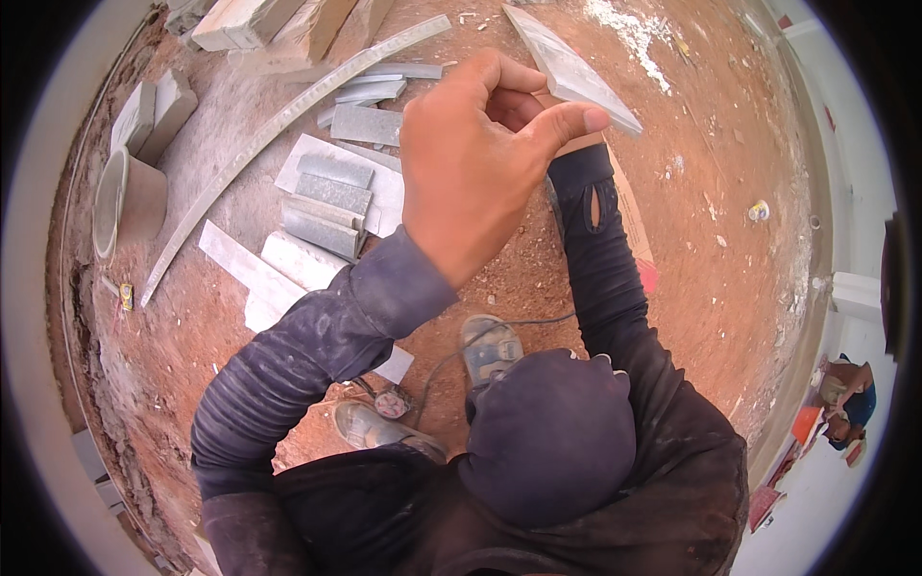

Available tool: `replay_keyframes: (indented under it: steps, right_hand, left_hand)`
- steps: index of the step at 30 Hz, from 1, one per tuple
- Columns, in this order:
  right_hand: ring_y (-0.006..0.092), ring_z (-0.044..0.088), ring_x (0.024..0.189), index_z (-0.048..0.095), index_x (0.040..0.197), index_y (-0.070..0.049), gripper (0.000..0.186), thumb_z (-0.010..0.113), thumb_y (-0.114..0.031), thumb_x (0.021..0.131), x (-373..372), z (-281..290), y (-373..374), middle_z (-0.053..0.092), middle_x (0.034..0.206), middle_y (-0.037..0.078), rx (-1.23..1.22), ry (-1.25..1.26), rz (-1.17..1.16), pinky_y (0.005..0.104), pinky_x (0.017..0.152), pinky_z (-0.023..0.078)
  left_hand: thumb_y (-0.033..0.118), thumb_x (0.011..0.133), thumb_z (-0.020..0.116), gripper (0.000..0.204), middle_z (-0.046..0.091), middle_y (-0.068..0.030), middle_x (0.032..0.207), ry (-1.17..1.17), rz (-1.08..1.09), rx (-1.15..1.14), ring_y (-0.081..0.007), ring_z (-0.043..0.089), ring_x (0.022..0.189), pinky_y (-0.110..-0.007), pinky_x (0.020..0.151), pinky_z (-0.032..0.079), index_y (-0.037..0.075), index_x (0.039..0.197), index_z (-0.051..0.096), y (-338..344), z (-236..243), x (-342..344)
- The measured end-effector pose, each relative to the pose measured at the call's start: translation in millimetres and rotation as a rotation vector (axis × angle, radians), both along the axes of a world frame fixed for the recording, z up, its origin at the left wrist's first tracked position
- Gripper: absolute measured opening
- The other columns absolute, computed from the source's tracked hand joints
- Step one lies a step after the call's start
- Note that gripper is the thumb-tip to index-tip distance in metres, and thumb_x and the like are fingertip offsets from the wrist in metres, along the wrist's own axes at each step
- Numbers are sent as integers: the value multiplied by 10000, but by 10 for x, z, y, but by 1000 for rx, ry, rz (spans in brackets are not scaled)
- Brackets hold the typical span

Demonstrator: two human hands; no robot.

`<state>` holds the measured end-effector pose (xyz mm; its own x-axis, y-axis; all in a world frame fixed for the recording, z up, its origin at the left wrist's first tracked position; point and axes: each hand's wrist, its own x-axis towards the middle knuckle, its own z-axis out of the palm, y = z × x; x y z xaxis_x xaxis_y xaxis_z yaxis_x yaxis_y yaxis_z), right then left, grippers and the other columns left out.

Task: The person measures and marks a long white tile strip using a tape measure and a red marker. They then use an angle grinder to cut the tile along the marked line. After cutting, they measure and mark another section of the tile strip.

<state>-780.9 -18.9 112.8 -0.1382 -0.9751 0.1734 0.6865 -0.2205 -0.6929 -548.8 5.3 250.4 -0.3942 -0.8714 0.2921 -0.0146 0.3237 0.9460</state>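
My left hand (480, 163) is raised at the top middle, its fingers curled and thumb stretched across the edge of a pale grey panel (571, 67); what lies inside the fingers is hidden. My right hand (576, 144) is mostly hidden behind it, just above the dark sleeve, so its fingers cannot be seen. A long tan strip with a red end (629, 211) shows beside my right forearm. Left of my hands lie grey metal-looking pieces (327, 202) on white sheets (250, 278), with a long curved-looking pale strip (230, 163).
Stone-like blocks (259, 24) and a bucket (125, 206) stand on the reddish dirt floor at left. A cord (442, 360) runs by my sandalled feet (490, 341). A small cup (759, 209) lies at right, and another person (845, 403) is near the right wall.
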Motion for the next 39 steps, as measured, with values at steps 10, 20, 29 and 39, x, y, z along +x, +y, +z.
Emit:
replay_keyframes:
  steps: [10,20,29,39]
  right_hand:
    - [252,664,996,575,1229,3,459,449,-394,1036,209,255,-26,665,1114,160,299,-167,-233,381,873,548]
    - [155,648,711,604,1105,-7,351,574,-316,941,251,192,617,657,855,69,607,217,-198,284,627,525]
    - [230,586,1134,424,1413,105,597,600,-148,901,1134,510,779,589,1250,173,260,533,-133,325,962,462]
    - [173,630,1081,538,1353,89,482,653,-76,914,2604,263,879,671,1196,178,156,596,394,287,939,474]
  left_hand:
    - [256,775,871,370,689,-50,772,-55,-19,5,-72,612,659,-212,606,481,-17,916,665,43,-71,-48]
    - [545,889,658,588,709,-203,819,-162,-258,316,-299,692,764,-403,722,526,-40,888,723,-56,-808,370]
    - [629,939,558,706,685,-116,899,203,12,454,-170,661,827,-296,720,530,-50,1108,658,-460,-644,533]
    - [398,1023,556,418,678,-52,853,517,755,481,-106,604,714,-272,641,492,-8,990,648,-98,-987,1839]
